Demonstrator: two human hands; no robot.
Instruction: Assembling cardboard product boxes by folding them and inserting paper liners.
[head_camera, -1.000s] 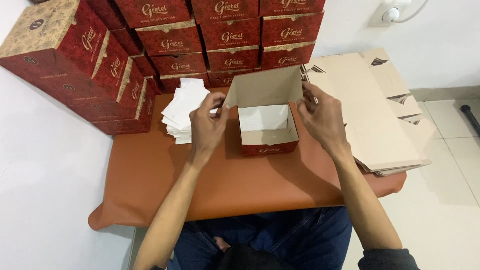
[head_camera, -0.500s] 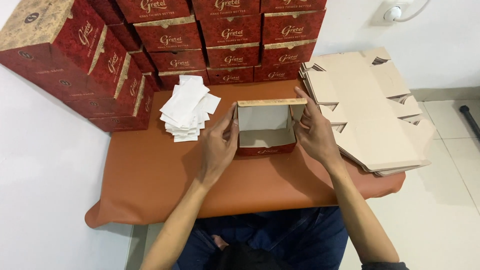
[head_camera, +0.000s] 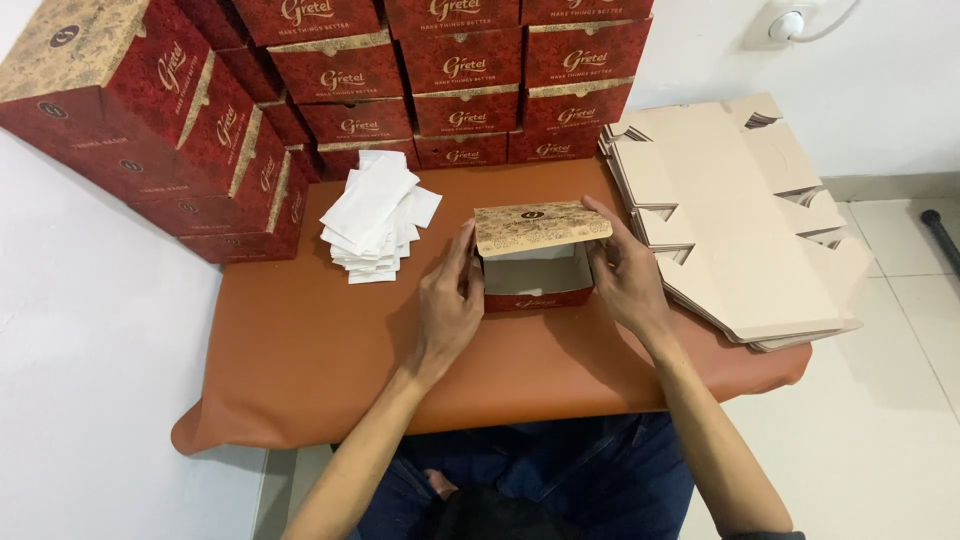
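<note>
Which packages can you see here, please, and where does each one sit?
Small red box: table centre, gold patterned lid half down, held between left hand and right hand.
Stacked red-and-gold boxes: rear and left.
Flat tan box blanks: right.
White paper sheets: left of centre.

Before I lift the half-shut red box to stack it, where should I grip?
Grip the box by its two short ends, from left and right, as the left hand and right hand do; its lid is only partly lowered.

walls (head_camera: 80, 330): white | floor (head_camera: 890, 420): pale tiles | table (head_camera: 300, 350): rust-brown cover | wall socket (head_camera: 788, 22): white
</note>
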